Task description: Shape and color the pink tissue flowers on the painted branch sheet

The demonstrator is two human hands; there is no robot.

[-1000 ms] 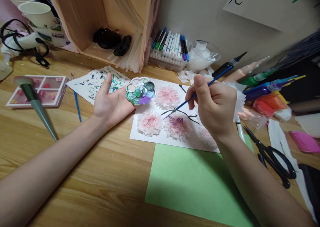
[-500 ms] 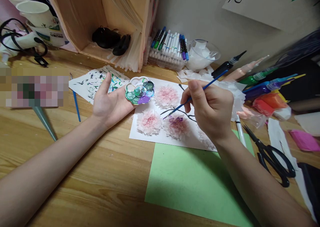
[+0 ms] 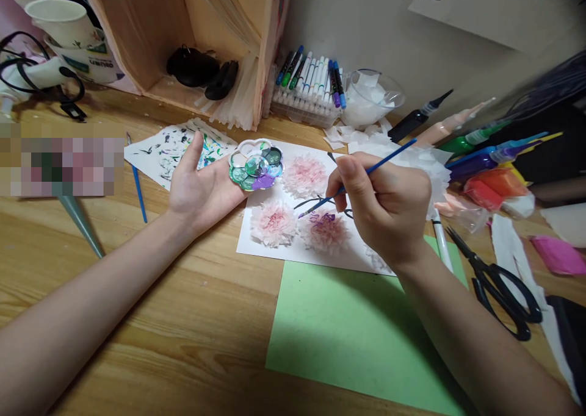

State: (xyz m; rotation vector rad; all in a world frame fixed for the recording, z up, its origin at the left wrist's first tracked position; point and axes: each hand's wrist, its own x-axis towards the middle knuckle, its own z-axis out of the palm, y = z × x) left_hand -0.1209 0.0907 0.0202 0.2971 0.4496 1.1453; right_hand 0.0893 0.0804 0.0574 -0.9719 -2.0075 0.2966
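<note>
My left hand [image 3: 195,187] lies palm up, thumb raised, with a flower-shaped paint palette [image 3: 249,150] resting on its fingers. Green, blue and purple paint fills the palette's wells. Pinched in my right hand [image 3: 391,205] is a thin blue paintbrush [image 3: 391,155]. Its purple-tinged tip points down at a gap between two tissue-paper flowers. The right one of these, a pink flower [image 3: 326,230], has purple marks at its centre; the left pink flower [image 3: 273,222] has none. Both are on a white sheet [image 3: 245,244] with dark painted branches, partly hidden by my right hand.
A green sheet [image 3: 348,318] lies under the white one. Scissors [image 3: 499,288] and a white marker [image 3: 442,242] are at right. A second paintbrush [image 3: 138,193] and paint-smeared paper [image 3: 158,160] sit at left. Behind stand a marker box [image 3: 304,108] and a clear bowl [image 3: 373,99].
My right hand has shifted very slightly, and the brush slants a little lower, its tip staying near the same spot. The palette and my left hand look still.
</note>
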